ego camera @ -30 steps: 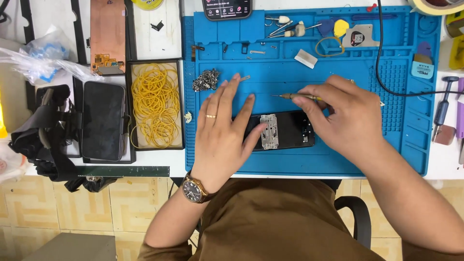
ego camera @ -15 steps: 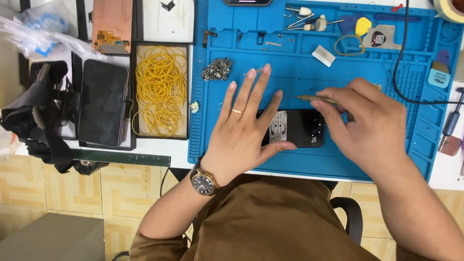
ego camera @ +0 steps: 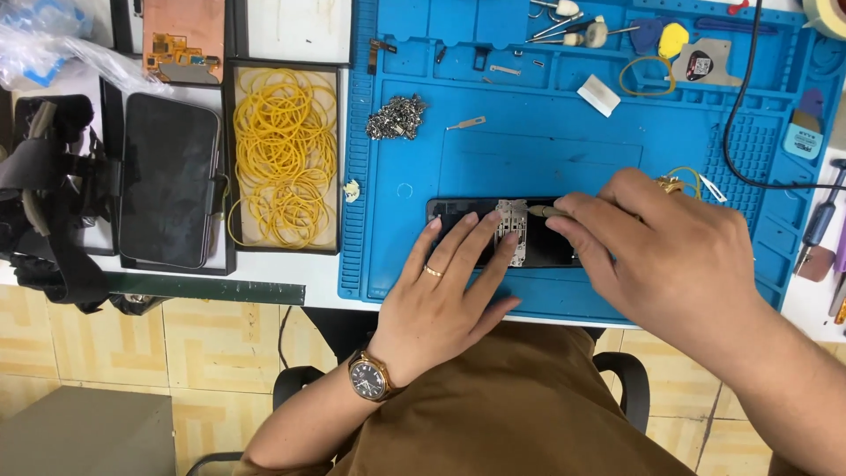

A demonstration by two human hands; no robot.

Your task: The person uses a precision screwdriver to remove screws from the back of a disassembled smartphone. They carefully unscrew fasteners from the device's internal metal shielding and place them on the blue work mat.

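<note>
1. Opened black smartphone with its inner metal shield plate exposed (ego camera: 511,231) lies flat, long side left to right, at lower centre of the frame on the blue silicone repair mat with moulded compartments (ego camera: 546,150). Count: one opened phone on the mat.
2. Left hand (ego camera: 449,295), lower centre: fingers spread and nearly straight, fingertips pressing the phone's left half; it grips nothing. Judged a hold-down, so the phone does not slide. One gold ring, one brown-strapped wristwatch (ego camera: 368,377).
3. Right hand (ego camera: 670,260), centre right: fingers curled shut in a pinch around a thin metal-tipped hand tool (ego camera: 545,211), whose tip meets the top edge of the shield plate. The low, pen-like grip suits fine work.
4. Pile of small silvery metal parts (ego camera: 397,117) sits on the mat in the upper centre, well apart from the phone; probably kept together to avoid loss. Count: one pile; the pieces are too small to count.
5. Black shallow tray of yellow rubber bands (ego camera: 284,159), left of the mat. One tray; the bands are too tangled to count.
6. Dark glass phone screen panel (ego camera: 167,181) on the far left tray; copper-coloured phone back panel (ego camera: 183,37) at upper left. One of each.
7. Upper-right mat compartments hold tweezers and picks (ego camera: 573,31); exact number unclear.
</note>
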